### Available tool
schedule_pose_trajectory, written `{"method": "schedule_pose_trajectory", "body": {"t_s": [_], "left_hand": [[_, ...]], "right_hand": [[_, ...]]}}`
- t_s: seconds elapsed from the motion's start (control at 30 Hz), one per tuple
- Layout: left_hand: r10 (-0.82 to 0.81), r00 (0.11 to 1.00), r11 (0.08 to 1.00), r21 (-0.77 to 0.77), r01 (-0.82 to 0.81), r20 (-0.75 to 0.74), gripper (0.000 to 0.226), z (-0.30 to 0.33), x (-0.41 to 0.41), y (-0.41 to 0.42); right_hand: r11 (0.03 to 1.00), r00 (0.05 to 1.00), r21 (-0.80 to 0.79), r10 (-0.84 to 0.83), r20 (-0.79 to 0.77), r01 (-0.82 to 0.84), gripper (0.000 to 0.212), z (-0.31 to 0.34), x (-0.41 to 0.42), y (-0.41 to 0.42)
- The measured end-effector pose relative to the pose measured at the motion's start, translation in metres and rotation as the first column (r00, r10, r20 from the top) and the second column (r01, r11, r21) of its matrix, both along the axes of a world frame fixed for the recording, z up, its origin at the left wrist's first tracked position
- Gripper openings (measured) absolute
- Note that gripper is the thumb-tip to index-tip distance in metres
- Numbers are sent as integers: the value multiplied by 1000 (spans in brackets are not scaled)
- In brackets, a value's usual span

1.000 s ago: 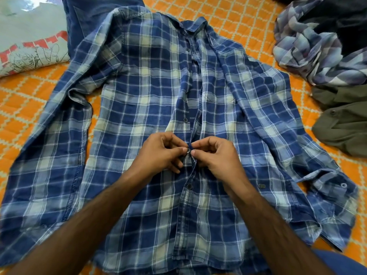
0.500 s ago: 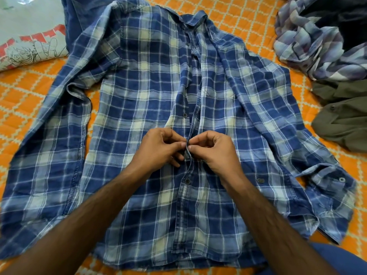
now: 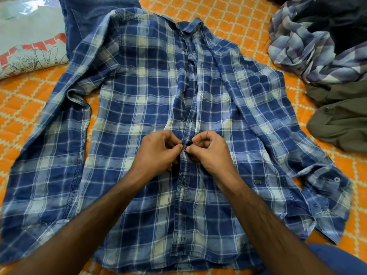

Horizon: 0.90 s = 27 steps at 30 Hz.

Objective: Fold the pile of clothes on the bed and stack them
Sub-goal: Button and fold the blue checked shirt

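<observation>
Flat, front-up: blue plaid shirt [image 3: 139, 108], half-buttoned.

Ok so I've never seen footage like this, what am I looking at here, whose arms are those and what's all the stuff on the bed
No machine here: the picture comes from a camera worn on a person's head, looking down at their own bare arms. Spread flat on the orange patterned bedspread is a blue and white plaid button-up shirt. The left hand and right hand meet at its front strip, pinching a small dark button there. To the right lies a crumpled pale plaid garment and an olive green one. At top left sits a grey printed fabric item and dark blue denim.
</observation>
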<state>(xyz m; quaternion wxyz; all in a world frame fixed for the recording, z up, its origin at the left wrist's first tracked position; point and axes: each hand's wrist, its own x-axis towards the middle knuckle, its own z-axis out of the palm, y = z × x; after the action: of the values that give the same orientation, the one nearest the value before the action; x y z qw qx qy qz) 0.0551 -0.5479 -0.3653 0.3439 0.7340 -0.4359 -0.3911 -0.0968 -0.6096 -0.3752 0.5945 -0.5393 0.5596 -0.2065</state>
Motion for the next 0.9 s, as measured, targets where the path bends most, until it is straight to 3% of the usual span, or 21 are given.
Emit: {"method": "schedule_pose_trajectory", "body": {"t_s": [0.17, 0.3, 0.37, 0.47, 0.53, 0.6, 0.73, 0.9], "left_hand": [[-27, 999, 1000, 11, 27, 19, 6, 0, 0, 0], [-109, 993, 990, 91, 112, -33, 4, 3, 8, -3], [-154, 988, 982, 113, 154, -15, 6, 10, 11, -8], [-142, 976, 989, -3, 145, 165, 12, 18, 12, -25], [-124, 948, 983, -94, 158, 294, 13, 20, 15, -48], [-131, 931, 978, -109, 177, 342, 14, 18, 17, -71], [-122, 936, 991, -11, 133, 330, 16, -4, 20, -87], [-48, 962, 998, -19, 55, 268, 16, -14, 26, -86]], "right_hand": [[1000, 1000, 25, 15, 3, -15, 27, -1, -2, -2], [989, 992, 88, 119, 29, -121, 13, 11, -9, -12], [982, 986, 90, 165, -1, -165, 16, 18, -12, -19], [975, 974, -120, 167, -155, -187, 16, 26, -7, -30], [926, 961, -311, 142, -237, -214, 12, 34, 5, -44], [875, 939, -399, 151, -309, -272, 6, 37, 19, -59], [854, 809, -311, 193, -555, -417, 20, 21, 33, -66], [831, 729, -349, 96, -678, -434, 50, 8, 40, -60]]}}
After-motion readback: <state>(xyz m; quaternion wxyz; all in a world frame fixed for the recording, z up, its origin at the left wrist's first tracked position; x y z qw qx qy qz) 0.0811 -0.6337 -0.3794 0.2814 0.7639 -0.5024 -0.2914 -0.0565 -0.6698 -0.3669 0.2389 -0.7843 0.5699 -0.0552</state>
